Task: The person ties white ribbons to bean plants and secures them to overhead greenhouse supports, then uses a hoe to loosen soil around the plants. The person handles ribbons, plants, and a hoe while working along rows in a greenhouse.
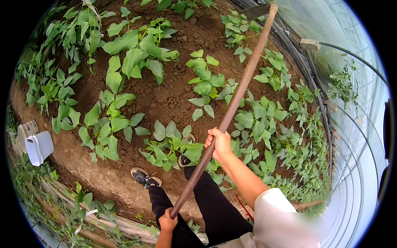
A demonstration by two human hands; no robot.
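Observation:
A hoe with a long brown handle (pixel 245 82) slants across the view from lower left to upper right. Its flat metal blade (pixel 256 11) is raised at the far end, close to the greenhouse's plastic side. My right hand (pixel 220 142) is wrapped around the middle of the handle. Lower down, my left hand (pixel 167 220) grips the butt end, over my trouser leg. Leafy green plants (pixel 203 82) stand in loose brown soil (pixel 169 97) beneath and beside the handle. One low plant (pixel 169 147) partly covers my forward shoe.
A white plastic bucket (pixel 43 148) and another bucket (pixel 28 127) stand on the dirt path (pixel 77 167) at left. Clear plastic sheeting (pixel 332 28) with curved hoops (pixel 361 59) and several blocks (pixel 310 44) bounds the right side. Dense plants (pixel 287 139) grow along that edge.

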